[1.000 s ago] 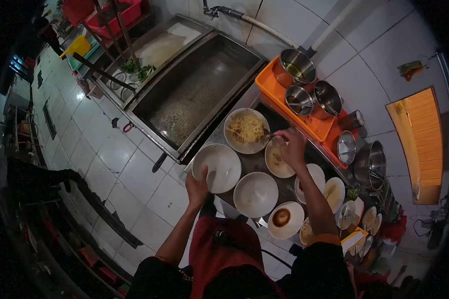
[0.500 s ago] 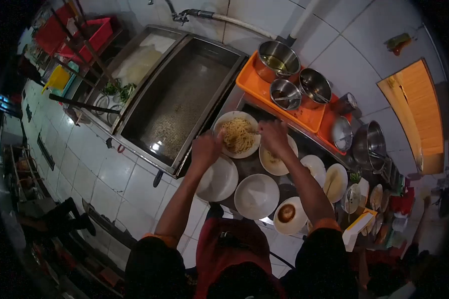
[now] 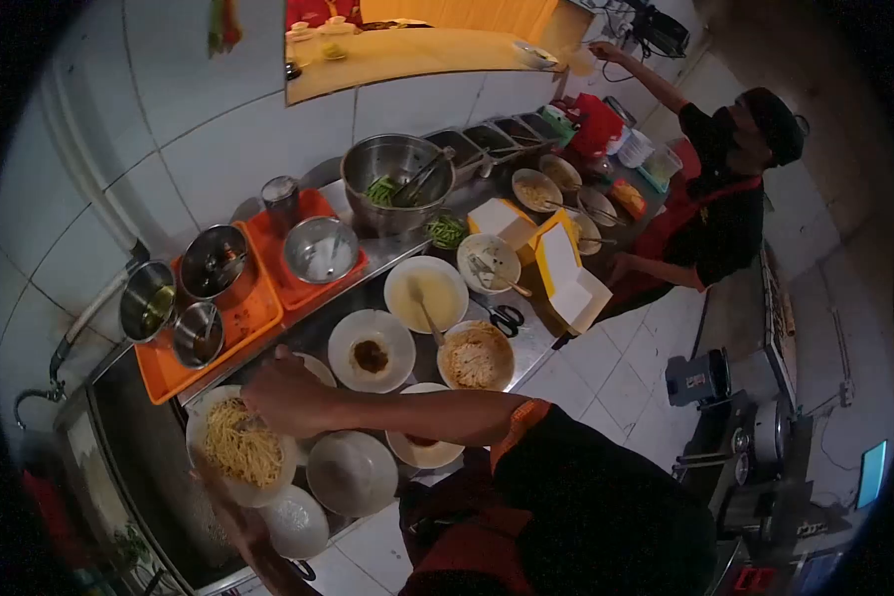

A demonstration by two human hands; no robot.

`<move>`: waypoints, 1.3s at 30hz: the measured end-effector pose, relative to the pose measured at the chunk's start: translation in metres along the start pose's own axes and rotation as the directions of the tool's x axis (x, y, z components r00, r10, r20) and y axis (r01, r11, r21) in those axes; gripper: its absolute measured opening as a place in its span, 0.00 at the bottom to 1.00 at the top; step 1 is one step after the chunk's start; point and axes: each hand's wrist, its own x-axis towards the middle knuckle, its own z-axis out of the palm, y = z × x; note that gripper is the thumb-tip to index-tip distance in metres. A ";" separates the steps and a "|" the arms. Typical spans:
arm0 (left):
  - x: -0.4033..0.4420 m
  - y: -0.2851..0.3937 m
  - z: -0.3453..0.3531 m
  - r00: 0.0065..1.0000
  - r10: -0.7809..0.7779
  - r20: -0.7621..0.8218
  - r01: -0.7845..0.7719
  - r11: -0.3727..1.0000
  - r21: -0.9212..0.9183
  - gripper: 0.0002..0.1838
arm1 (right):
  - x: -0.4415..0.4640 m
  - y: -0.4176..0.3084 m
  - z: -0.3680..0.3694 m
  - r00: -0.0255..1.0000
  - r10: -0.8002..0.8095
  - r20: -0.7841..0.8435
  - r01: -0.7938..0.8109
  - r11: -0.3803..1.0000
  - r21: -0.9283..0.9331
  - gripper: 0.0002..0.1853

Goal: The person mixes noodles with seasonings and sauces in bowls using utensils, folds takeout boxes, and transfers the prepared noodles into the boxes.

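A white bowl of noodles (image 3: pixel 243 452) is at the lower left of the counter. My right hand (image 3: pixel 286 395) is closed round a metal utensil (image 3: pixel 252 422) whose end is in the noodles. At the bowl's lower left rim is my left hand (image 3: pixel 217 497), dim and partly blurred, gripping the edge. Two pale bowls, one (image 3: pixel 352 474) beside the noodles and another (image 3: pixel 295 521) below, stand close by. Under my right forearm a bowl with dark red sauce (image 3: pixel 425 442) is partly hidden. Above the forearm stands a bowl with brown liquid (image 3: pixel 371 354).
Orange trays (image 3: pixel 214 333) hold metal pots along the wall. A large steel bowl (image 3: pixel 397 184), a bowl of yellowish liquid (image 3: pixel 426 294), scissors (image 3: pixel 507 318) and open yellow-white boxes (image 3: pixel 566 273) are farther right. A co-worker (image 3: pixel 715 189) stands at the far end, one arm raised. A basin (image 3: pixel 159 477) borders the counter's left.
The view has swung to the right, bringing the co-worker and far counter into sight. My right hand remains at the noodles with the utensil, and my left hand remains beside their bowl.
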 end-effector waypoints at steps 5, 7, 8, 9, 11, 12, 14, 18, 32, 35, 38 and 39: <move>-0.039 0.058 0.128 0.934 -0.260 0.244 0.316 0.920 -0.231 0.38 | -0.117 0.048 -0.080 0.973 0.158 -0.167 -0.170 0.984 -0.057 0.08; -0.027 0.041 0.188 0.857 -0.280 0.433 0.412 0.876 -0.249 0.39 | -0.168 0.079 -0.114 0.945 0.209 -0.253 -0.262 0.945 -0.197 0.05; -0.020 0.034 0.218 0.808 -0.270 0.524 0.428 0.880 -0.207 0.41 | -0.195 0.093 -0.134 0.915 0.276 -0.295 -0.339 0.922 -0.187 0.05; -0.026 0.053 0.260 0.766 -0.280 0.579 0.434 0.889 -0.144 0.40 | -0.221 0.109 -0.156 0.878 0.337 -0.340 -0.411 0.895 -0.175 0.05; -0.028 0.075 0.350 0.700 -0.276 0.658 0.401 0.915 -0.044 0.39 | -0.271 0.157 -0.194 0.806 0.403 -0.433 -0.464 0.885 -0.041 0.05; -0.023 0.074 0.395 0.680 -0.256 0.687 0.363 0.932 -0.012 0.39 | -0.294 0.179 -0.215 0.752 0.392 -0.530 -0.492 0.869 -0.056 0.05; -0.012 0.084 0.492 0.624 -0.311 0.717 0.376 0.924 0.073 0.38 | -0.335 0.233 -0.256 0.647 0.333 -0.686 -0.570 0.808 -0.146 0.05; 0.001 0.085 0.688 0.525 -0.153 0.837 0.199 0.979 0.054 0.38 | -0.398 0.353 -0.352 0.578 0.245 -0.778 -0.657 0.705 -0.267 0.05; -0.002 -0.069 1.017 0.098 0.682 0.725 -0.994 0.034 0.102 0.33 | -0.542 0.649 -0.313 0.317 0.426 -0.847 -0.823 0.567 -0.023 0.06; 0.000 -0.062 1.037 0.147 0.469 0.871 -0.988 0.031 0.149 0.39 | -0.555 0.659 -0.299 0.421 0.490 -0.763 -0.907 0.244 -0.344 0.10; -0.013 -0.026 1.029 0.183 0.463 0.867 -0.983 0.056 0.178 0.35 | -0.571 0.655 -0.284 0.463 0.538 -0.704 -0.864 0.094 -0.495 0.12; -0.013 -0.025 1.030 0.184 0.460 0.869 -0.982 0.053 0.180 0.35 | -0.574 0.654 -0.285 0.455 0.541 -0.707 -0.863 0.072 -0.500 0.11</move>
